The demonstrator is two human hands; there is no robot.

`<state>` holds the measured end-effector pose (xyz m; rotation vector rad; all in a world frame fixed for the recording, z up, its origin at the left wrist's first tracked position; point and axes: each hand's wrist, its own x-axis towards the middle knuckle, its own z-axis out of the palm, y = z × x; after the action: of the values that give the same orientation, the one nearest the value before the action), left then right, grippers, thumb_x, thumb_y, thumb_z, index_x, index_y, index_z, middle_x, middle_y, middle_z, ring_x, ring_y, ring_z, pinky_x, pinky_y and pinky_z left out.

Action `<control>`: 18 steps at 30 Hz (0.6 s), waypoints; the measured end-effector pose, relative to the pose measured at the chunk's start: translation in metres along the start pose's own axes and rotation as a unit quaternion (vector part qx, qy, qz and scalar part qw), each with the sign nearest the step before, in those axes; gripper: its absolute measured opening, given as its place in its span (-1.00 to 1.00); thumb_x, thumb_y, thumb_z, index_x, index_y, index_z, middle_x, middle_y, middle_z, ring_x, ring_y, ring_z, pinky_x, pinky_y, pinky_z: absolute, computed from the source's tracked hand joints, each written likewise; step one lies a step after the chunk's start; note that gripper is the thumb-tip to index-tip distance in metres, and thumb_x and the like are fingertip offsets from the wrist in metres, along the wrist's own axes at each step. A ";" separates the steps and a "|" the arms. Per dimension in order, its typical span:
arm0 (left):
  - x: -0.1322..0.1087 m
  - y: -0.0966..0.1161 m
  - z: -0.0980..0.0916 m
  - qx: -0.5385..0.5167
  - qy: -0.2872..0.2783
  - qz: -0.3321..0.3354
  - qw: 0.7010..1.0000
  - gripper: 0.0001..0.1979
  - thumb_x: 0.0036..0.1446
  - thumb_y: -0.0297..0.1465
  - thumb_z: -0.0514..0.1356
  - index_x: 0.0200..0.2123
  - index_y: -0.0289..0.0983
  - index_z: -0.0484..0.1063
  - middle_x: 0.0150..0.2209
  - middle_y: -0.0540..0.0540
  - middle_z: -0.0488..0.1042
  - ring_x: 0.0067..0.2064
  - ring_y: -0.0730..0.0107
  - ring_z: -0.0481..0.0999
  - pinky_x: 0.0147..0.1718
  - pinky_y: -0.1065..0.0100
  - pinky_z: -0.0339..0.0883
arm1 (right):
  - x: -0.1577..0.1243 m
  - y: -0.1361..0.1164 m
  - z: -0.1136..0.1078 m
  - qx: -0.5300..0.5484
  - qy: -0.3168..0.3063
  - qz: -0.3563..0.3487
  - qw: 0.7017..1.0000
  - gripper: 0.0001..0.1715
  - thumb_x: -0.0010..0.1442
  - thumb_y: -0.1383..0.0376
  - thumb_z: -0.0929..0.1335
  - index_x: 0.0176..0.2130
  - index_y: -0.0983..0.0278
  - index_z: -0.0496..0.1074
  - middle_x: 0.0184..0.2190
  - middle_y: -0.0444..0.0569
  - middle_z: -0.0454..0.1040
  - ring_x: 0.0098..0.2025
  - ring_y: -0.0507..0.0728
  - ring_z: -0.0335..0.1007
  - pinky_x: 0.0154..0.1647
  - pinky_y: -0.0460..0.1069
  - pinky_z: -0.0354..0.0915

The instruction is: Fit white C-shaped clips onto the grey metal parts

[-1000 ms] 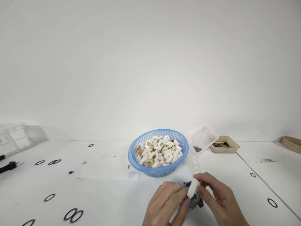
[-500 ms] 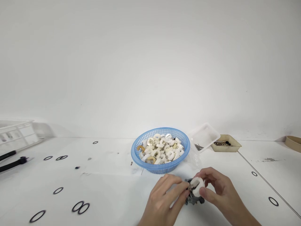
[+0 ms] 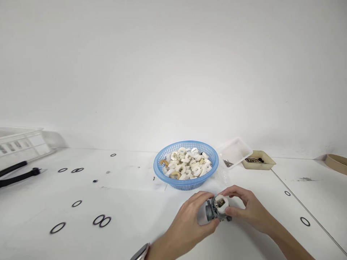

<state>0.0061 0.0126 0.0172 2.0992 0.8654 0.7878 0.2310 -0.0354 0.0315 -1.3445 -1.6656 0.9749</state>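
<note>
A small grey metal carburetor point(image 3: 210, 211) stands on the white table in front of the blue basket. My left hand point(image 3: 193, 216) grips its body, thumb at the near side and fingers at the far side. A white U-shaped float point(image 3: 222, 208) sits on the carburetor, with brass-coloured parts visible in its opening. My right hand point(image 3: 248, 207) pinches the float's right side between thumb and fingers; its fingertips are partly hidden behind it.
A blue basket point(image 3: 186, 185) holds many white and a few tan floats. Behind it to the right are a white tray point(image 3: 238, 151) with pins and a cream tray point(image 3: 257, 165). Black rubber rings point(image 3: 58, 228) lie scattered. A white crate point(image 3: 24, 148) and black-handled tools point(image 3: 20, 177) stand left.
My left hand has gone from pinching at the float's left edge to gripping the carburetor body. The float now sits lower on the carburetor. The camera view has shifted slightly.
</note>
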 end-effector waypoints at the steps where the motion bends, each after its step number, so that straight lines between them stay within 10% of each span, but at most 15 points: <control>1: 0.000 0.001 0.000 -0.008 -0.003 0.003 1.000 -0.60 0.04 -0.40 0.27 0.00 -0.15 0.51 0.00 -0.07 0.58 0.03 0.11 0.55 0.07 0.16 0.44 | 0.000 0.002 -0.001 0.003 -0.002 0.000 1.000 -0.61 0.19 0.01 0.48 -0.05 0.13 0.57 -0.02 0.00 0.58 0.11 0.33 0.41 0.24 0.22 0.25; 10: -0.005 -0.005 0.003 0.005 0.009 0.015 1.000 -0.49 0.06 -0.37 0.28 0.12 -0.13 0.44 0.07 -0.07 0.55 0.06 0.11 0.53 0.08 0.16 0.42 | 0.003 0.009 -0.007 -0.003 0.009 -0.023 1.000 -0.52 0.25 -0.05 0.44 0.06 0.14 0.55 0.17 0.06 0.51 0.27 0.34 0.35 0.37 0.29 0.16; 15: -0.007 0.000 -0.005 0.082 -0.003 0.001 0.997 -0.50 0.07 -0.27 0.28 0.12 -0.14 0.42 -0.14 -0.03 0.55 -0.20 0.18 0.56 -0.14 0.20 0.47 | 0.009 0.024 -0.017 -0.077 0.187 0.002 0.979 -0.48 0.26 -0.14 0.37 -0.09 0.20 0.59 0.00 0.08 0.61 0.07 0.33 0.51 0.09 0.17 0.43; 18: -0.007 0.002 -0.009 0.094 -0.006 0.017 0.995 -0.39 0.06 -0.26 0.32 0.20 -0.17 0.35 0.03 -0.10 0.51 -0.01 0.07 0.54 -0.04 0.15 0.44 | 0.015 0.032 -0.034 -0.139 0.227 0.016 0.964 -0.51 0.32 -0.08 0.31 -0.13 0.24 0.57 -0.02 0.12 0.61 0.04 0.35 0.51 -0.01 0.16 0.46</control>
<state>-0.0040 0.0093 0.0216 2.2857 0.9296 0.7357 0.2717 -0.0123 0.0182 -1.6378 -1.4593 0.4067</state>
